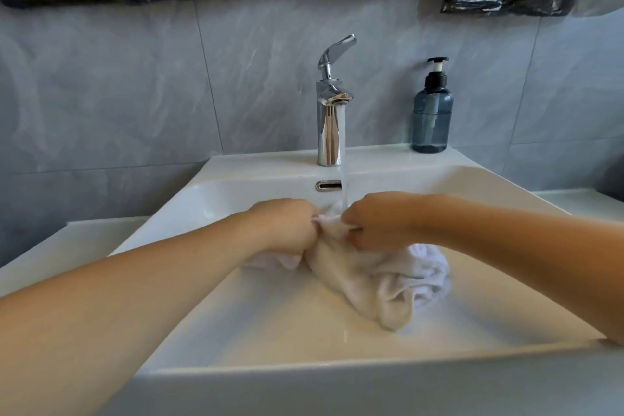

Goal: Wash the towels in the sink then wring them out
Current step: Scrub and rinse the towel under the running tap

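While tap ran, left hand (290,224) and right hand (371,224) each pinched towel (364,284); wet cloth judged limp, heavy; bunched top best hold.

From my remote seat I see only two bare forearms reaching in from the lower corners — no sleeves, watch, rings or gloves on either — ending in the left hand (287,224) and right hand (374,224), smooth and unmarked throughout.
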A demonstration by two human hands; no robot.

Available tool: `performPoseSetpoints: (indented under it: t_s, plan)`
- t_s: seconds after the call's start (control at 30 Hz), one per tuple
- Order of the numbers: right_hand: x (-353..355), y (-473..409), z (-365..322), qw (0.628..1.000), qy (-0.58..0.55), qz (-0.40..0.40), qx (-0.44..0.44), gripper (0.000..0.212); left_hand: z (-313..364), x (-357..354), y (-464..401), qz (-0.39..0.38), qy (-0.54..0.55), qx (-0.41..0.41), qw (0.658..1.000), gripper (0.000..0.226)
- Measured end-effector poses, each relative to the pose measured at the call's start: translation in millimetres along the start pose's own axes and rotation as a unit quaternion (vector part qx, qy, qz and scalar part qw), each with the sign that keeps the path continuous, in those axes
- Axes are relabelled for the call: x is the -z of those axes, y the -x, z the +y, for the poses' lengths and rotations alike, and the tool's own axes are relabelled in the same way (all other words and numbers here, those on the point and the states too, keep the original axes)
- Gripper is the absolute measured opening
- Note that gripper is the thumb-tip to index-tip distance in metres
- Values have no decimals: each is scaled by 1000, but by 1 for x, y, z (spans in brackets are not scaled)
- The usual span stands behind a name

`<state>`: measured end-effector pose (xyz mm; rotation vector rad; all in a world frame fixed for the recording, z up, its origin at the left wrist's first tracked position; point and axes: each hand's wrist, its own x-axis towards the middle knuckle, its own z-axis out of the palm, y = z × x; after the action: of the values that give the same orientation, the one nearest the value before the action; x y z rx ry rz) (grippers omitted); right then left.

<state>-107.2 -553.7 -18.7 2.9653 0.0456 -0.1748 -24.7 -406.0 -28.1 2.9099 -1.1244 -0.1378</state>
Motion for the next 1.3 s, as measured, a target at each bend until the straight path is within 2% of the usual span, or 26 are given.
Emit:
performPoseSetpoints:
  t_s: [0.07,0.2,0.3,0.37,0.43,0.47,0.5,0.57,0.6,0.67,0.73,0.8,0.83,0.93,1.03,1.13,1.2,1.3]
  plan:
    - [0,1,-3,998,-66,-4,13,31,1,0,2,41,-68,18,997,15]
    - [5,5,9,999,22,0,-45,23,14,-2,1,-17,33,-19,999,19]
    - [0,5,-6,999,-39,0,3,33,3,4,1,32,-70,20,997,11]
    - [3,3,0,999,-31,4,-13,27,8,0,2,16,-29,4,999,15]
    - [5,1,14,997,24,-1,-67,20,11,-2,3,-18,90,-27,995,24]
    - [4,0,19,996,28,-4,-87,22,10,0,2,-16,98,-23,995,24]
    - [2,-1,19,996,20,-10,-91,26,6,5,1,-8,62,-6,998,19]
    - [0,0,14,993,-97,-25,-67,38,-2,10,1,16,-55,31,998,12]
    - [1,2,14,979,-191,-29,-71,46,-2,12,-1,18,-68,41,997,23]
    - [2,5,20,945,-312,-24,-93,54,3,11,-4,-2,-8,22,1000,35]
    - [3,3,29,955,-272,-40,-110,44,8,8,-6,-4,97,18,995,30]
    - [0,0,30,963,-226,-85,-119,41,11,2,-6,-8,135,51,989,52]
    - [0,0,27,962,-221,-106,-119,42,11,0,-6,-17,96,45,994,53]
    - [7,1,22,969,-186,-132,-96,42,15,-1,0,-39,69,-2,997,29]
    - [12,3,18,977,-143,-136,-83,44,17,4,-2,50,-23,-16,998,14]
    - [12,5,14,975,-142,-150,-77,19,23,-1,-3,122,-69,-40,989,8]
    - [10,7,16,981,-114,-133,-79,15,29,-4,-2,110,-1,-61,992,15]
    - [9,9,17,992,-57,-75,-88,23,30,-9,5,78,125,-76,986,20]
